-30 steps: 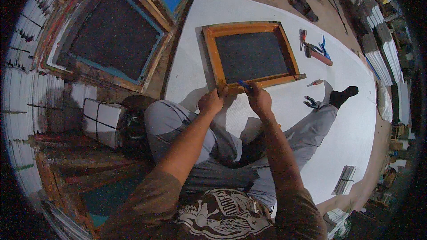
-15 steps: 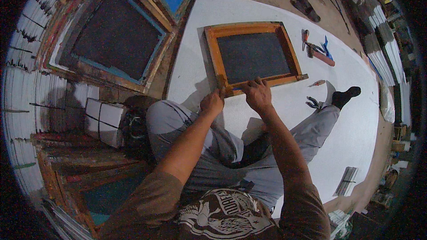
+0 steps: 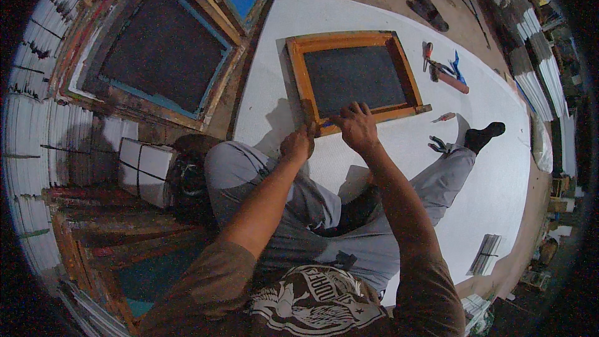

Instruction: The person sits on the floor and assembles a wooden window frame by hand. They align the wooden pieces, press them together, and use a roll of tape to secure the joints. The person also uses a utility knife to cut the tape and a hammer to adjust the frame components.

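A wooden screen frame (image 3: 346, 39) with dark mesh (image 3: 355, 78) lies flat on the white board in front of me. My left hand (image 3: 298, 142) is closed at its near left corner, thumb along the wood. Over the near rail, my right hand (image 3: 358, 128) is closed with bent fingers, a little right of the left hand. A small blue thing (image 3: 326, 125) shows between the two hands, by the right fingertips; its kind is hidden.
Right of the frame lie an orange-handled tool (image 3: 428, 53), a reddish-brown cylinder (image 3: 453, 83) and a small pointed tool (image 3: 444, 117). Dark-jawed pliers (image 3: 438, 145) rest beside my outstretched leg. Larger screen frames (image 3: 215, 90) lean at the left, near stacked white sheets (image 3: 28, 150).
My right hand has shifted slightly left and up along the near rail. The left hand stays at the corner, and the frame has not visibly moved.
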The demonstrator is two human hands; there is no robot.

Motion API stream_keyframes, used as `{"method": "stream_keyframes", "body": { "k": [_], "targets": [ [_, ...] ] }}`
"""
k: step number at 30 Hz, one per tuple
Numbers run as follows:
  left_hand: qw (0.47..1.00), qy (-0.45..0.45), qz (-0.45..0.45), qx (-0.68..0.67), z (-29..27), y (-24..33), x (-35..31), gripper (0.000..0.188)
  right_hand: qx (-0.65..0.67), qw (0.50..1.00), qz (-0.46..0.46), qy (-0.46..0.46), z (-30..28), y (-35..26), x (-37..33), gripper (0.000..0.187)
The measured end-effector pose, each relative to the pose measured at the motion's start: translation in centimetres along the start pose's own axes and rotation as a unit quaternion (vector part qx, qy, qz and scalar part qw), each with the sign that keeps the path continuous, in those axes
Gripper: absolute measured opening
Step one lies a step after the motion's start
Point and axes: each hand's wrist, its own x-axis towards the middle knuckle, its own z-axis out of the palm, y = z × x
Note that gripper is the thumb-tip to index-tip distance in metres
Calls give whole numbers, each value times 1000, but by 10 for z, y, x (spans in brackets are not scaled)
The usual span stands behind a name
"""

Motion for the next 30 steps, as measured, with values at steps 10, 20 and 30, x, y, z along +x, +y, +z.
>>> {"method": "stream_keyframes", "body": {
  "k": [10, 20, 30],
  "targets": [
    [1000, 9, 21, 16, 12, -11, 5, 64, 14, 1000, -8, -23, -13, -2, 11, 30],
    [1000, -8, 4, -8, 16, -15, 10, 61, 7, 1000, -18, 22, 1, 1, 10, 27],
    [998, -41, -44, 27, 1, -1, 3, 49, -47, 995, 87, -16, -19, 1, 16, 24]
  ]
}}
